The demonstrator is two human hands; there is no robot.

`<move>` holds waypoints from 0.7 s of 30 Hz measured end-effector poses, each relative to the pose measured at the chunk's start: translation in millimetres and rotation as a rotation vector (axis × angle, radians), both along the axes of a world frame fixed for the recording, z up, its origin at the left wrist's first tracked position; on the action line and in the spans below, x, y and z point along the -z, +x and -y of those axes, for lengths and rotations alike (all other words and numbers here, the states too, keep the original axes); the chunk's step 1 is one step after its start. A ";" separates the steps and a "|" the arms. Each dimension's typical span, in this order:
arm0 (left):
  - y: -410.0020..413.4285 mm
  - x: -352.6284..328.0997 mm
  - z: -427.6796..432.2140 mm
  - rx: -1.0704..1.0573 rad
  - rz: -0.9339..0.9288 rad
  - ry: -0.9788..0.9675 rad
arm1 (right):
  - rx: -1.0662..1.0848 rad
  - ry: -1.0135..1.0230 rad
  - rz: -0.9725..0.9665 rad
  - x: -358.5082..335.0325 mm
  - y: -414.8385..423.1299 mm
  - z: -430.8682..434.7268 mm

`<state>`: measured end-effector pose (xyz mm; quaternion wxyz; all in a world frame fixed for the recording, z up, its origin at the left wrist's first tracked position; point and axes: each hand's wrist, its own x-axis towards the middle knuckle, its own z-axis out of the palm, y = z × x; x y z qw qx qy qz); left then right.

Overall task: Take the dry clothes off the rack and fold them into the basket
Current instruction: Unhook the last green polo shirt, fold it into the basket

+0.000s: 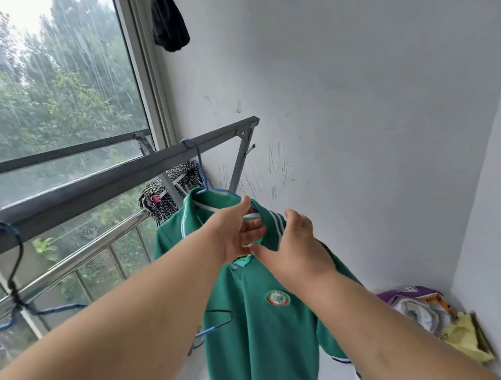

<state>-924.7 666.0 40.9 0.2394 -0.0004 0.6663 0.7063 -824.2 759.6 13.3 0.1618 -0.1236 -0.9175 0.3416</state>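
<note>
Green polo shirt with a white-striped collar and a round chest badge hangs on a thin blue wire hanger, hooked over the grey metal rack bar near the white wall. I have my left hand at the collar, fingers straight and thumb raised, open around the neck without clamping it. My right hand sits at the shirt's shoulder, back towards me; I cannot tell whether its fingers hold cloth. I judge the lift-off is only starting. If I pull the shirt down before freeing the hook, the collar may stretch or the wire bend. If I tug one-sided, the hanger may swing into the black-and-white striped garment behind it. I see no basket, so a loose hold could drop the shirt to the floor
</note>
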 end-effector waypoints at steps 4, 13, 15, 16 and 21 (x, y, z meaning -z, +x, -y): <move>0.7 -3.3 -7.5 -0.069 0.018 -0.008 | 0.112 0.220 0.083 -6.5 -17.8 5.4; 5.1 -4.2 -24.3 -0.193 -0.113 0.006 | 0.208 0.396 0.190 -28.1 -22.5 -14.9; 5.2 -3.8 -23.3 -0.203 -0.136 -0.026 | 0.220 0.365 0.242 -30.9 -17.0 -24.6; 5.3 -3.7 -22.3 -0.209 -0.143 -0.042 | 0.229 0.334 0.298 -29.5 -14.9 -30.1; 10.4 -2.9 -22.6 -0.249 -0.161 -0.071 | 0.231 -0.003 0.462 -11.5 -7.3 -64.0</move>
